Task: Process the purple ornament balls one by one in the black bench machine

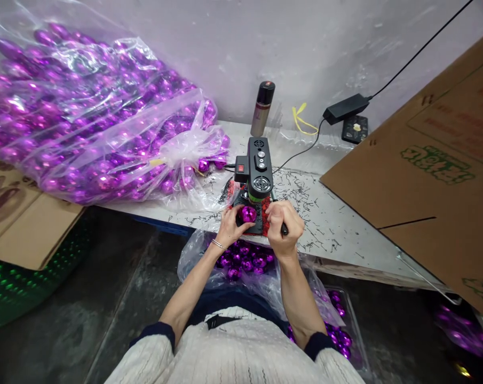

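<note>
Between the thumb and fingers of my left hand (231, 228) is a shiny purple disco ball ornament (248, 214). It sits under the front end of a small black bench machine (260, 168) with round vents and a red switch on its side. My right hand (286, 226) is closed around a black lever handle (284, 229) at the machine's right side. The machine's base stands on a red mat (266, 224), and the exact contact point above the ball is hidden by the machine's head.
A large clear bag of purple balls (105, 122) fills the left. Behind the machine stands a spray can (262, 109). A power adapter (346, 108), a phone (354, 129) and a cardboard box (425, 176) are at right. Dark scraps (317, 213) litter the table. More purple balls (247, 258) lie below the edge.
</note>
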Available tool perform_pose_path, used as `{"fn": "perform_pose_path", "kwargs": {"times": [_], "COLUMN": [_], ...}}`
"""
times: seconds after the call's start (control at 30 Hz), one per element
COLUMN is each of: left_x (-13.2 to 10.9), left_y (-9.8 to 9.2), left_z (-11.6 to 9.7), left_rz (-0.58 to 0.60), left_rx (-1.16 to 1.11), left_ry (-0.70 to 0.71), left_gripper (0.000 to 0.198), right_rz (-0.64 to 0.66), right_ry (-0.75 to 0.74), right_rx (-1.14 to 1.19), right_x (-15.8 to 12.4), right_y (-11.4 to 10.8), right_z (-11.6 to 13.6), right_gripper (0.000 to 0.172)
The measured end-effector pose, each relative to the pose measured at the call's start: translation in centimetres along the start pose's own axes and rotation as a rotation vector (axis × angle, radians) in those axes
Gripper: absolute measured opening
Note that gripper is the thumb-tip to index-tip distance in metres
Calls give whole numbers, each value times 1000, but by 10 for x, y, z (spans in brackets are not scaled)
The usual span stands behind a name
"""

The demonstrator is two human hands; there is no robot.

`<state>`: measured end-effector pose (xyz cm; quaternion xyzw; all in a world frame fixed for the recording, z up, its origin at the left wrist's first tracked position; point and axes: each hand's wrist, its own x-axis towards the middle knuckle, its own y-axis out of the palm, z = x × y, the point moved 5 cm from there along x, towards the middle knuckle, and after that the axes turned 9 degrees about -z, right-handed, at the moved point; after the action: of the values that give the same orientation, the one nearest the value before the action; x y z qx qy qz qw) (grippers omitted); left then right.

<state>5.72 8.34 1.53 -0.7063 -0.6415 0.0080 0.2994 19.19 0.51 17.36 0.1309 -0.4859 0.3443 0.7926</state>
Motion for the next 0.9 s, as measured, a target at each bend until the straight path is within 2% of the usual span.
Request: {"fn": "perform_pose_path", "kwargs": {"times": [0.23,0.3,0.6,0.9], "left_x": [4,5,7,1], "left_y": [-5,-5,-5,8], "left_z": [27,31,25,0], "left_rz": [-169,-172,-172,-119], "left_rx": [-151,-167,20,115], "left_ry": [-253,-283,-215,-32], "left_gripper": [53,53,58,60], "right_rz": [7,1,-4,7], "right_ry": [8,4,9,-20], "right_rx": [5,7,0,-12], "right_x": [1,1,0,2], "right_y": [0,0,0,-1], "right_z": [0,0,0,3], "right_gripper": [27,27,25,25]}}
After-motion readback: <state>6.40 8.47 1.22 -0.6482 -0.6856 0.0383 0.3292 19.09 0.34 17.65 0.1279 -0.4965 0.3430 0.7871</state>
